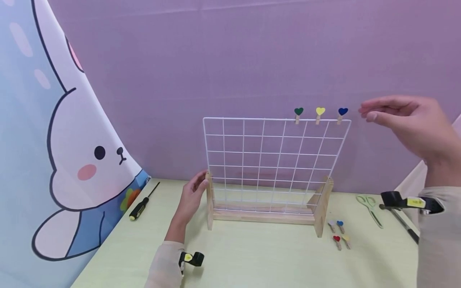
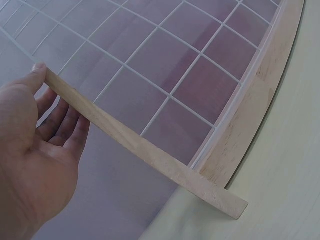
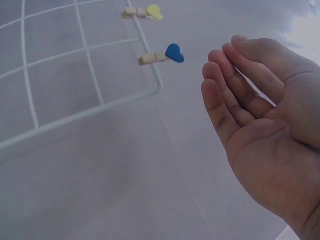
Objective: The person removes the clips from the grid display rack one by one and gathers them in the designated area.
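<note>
A white wire grid [image 1: 263, 153] stands upright in a wooden stand [image 1: 264, 217] on the table. My left hand [image 1: 191, 196] grips the top of the stand's left upright, its thumb and fingers on either side of the wood [image 2: 120, 132] in the left wrist view. Along the grid's top edge, toward the right, sit three heart clothespins: green [image 1: 298, 112], yellow [image 1: 320, 112] and blue [image 1: 343, 112]. Just right of the blue clothespin [image 3: 174, 53], my right hand [image 1: 410, 120] is raised in the air, fingers loosely bent and apart from it, holding nothing.
Several small heart clothespins [image 1: 336, 239] lie right of the stand. Farther right are green-handled scissors [image 1: 367, 202] and a dark-handled tool [image 1: 405, 226], partly behind my right forearm. A screwdriver [image 1: 139, 209] lies at the left, by a rabbit-print cloth [image 1: 72, 180].
</note>
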A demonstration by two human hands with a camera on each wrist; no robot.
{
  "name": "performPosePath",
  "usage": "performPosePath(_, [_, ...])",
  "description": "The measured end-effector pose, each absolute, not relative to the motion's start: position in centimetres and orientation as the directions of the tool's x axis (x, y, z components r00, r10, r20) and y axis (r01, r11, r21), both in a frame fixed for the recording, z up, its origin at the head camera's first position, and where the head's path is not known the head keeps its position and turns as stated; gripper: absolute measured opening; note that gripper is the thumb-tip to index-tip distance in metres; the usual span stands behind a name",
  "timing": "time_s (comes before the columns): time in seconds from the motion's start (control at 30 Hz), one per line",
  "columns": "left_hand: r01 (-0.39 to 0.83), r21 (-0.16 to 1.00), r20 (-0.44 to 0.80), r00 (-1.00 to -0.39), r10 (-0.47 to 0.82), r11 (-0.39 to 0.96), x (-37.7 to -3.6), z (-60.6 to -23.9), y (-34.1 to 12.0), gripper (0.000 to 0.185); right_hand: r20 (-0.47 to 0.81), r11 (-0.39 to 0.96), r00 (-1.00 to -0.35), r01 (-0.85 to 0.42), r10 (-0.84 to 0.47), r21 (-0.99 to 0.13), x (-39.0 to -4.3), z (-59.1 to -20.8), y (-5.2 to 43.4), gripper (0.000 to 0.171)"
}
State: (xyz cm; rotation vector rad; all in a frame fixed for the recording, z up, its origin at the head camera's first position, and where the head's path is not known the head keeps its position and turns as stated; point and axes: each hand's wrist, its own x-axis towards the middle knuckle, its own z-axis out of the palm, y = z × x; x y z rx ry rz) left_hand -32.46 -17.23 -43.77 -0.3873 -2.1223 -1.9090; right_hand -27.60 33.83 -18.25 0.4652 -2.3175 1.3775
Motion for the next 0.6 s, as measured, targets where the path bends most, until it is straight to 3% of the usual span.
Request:
performPosePath(0.37, [0.365,0.926,0.365,-0.931,0.025,0.098,-32.3,-43.7,-17.3,0.045,0.504,0.349,-0.844,-0.535,-0.182,-0.769,-29.0,-15.4,31.6,0.034])
performPosePath(0.6, [0.357,0.930,0.356,-0.934,0.031,0.083,-32.2,-43.7,-17.1,0.044,0.444,0.478,-0.880,-0.468,-0.171,-0.743,-29.4,-14.5,30.3,0.038])
